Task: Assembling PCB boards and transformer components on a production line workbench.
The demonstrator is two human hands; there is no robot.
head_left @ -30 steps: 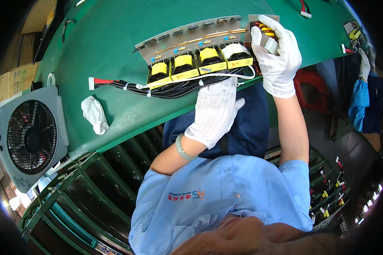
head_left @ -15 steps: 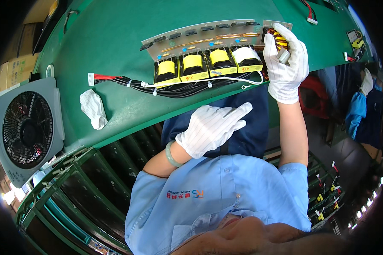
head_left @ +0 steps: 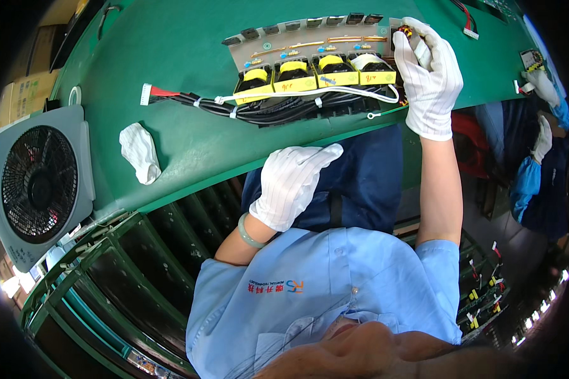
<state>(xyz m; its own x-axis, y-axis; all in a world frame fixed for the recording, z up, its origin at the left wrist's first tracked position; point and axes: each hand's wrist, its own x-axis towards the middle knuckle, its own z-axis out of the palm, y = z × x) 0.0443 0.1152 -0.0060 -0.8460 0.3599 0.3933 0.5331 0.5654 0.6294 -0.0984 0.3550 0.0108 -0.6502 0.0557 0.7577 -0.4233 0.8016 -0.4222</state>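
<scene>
A circuit board assembly [head_left: 310, 54] stands tilted at the table's front edge, with several yellow-wrapped transformers [head_left: 293, 74] in a row and one topped in white. My right hand [head_left: 431, 82], in a white striped glove, grips its right end, fingers curled around the copper-wound coil [head_left: 406, 30] and a pale block. Along the board's near side runs a bundle of black wires [head_left: 265, 114], tied with white cable ties and ending in a white connector [head_left: 145, 95]. My left hand [head_left: 291, 183], also gloved, hovers before the table edge, fingers stretched rightward, holding nothing visible.
A crumpled white glove [head_left: 139, 153] lies on the green table [head_left: 183, 145]. At the left stands a grey box fan [head_left: 41, 183]. Another wired connector [head_left: 470, 31] lies at the far right. Co-workers' gloved hands [head_left: 542, 85] show at the right edge.
The board has tipped, so its transformers show more from the front and its upper edge sits higher. My left hand has drawn back leftward, its fingers closer together. The right hand keeps its grip.
</scene>
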